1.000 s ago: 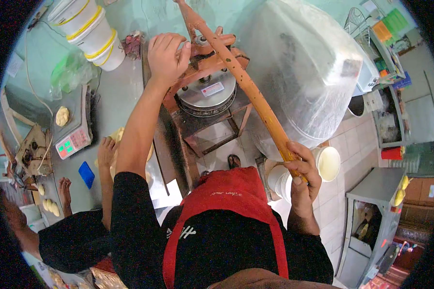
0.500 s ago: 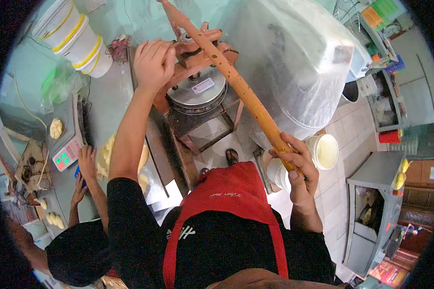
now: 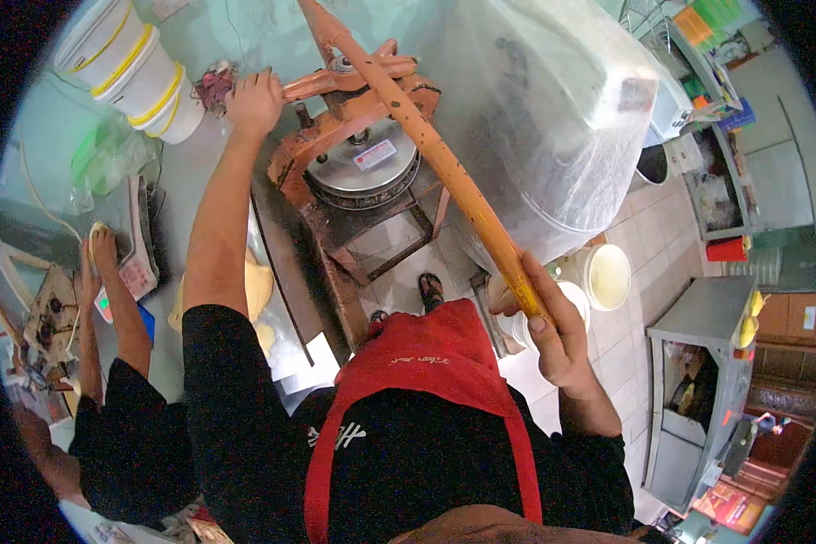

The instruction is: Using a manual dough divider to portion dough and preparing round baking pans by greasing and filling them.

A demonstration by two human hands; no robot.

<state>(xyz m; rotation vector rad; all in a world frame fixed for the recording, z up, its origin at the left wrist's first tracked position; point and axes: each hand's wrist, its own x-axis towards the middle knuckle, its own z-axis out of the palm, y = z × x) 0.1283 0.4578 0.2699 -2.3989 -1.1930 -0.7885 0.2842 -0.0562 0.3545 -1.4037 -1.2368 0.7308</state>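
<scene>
Right edge of surface: orange press beside it. Long lever: right hand wrapped round near end, slip could make it kick. Crossbar end: left hand, can't tell grip, pinch risk if bar swings imo.

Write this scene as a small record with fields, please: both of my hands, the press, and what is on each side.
Left hand: at the end of the orange crossbar; contact unclear
Right hand: around the lower end of the long orange lever
Press: orange frame, round metal plate below
Left side: stacked white buckets, digital scale, yellow dough, co-worker's hands
Right side: large plastic-covered object, open white bucket
</scene>
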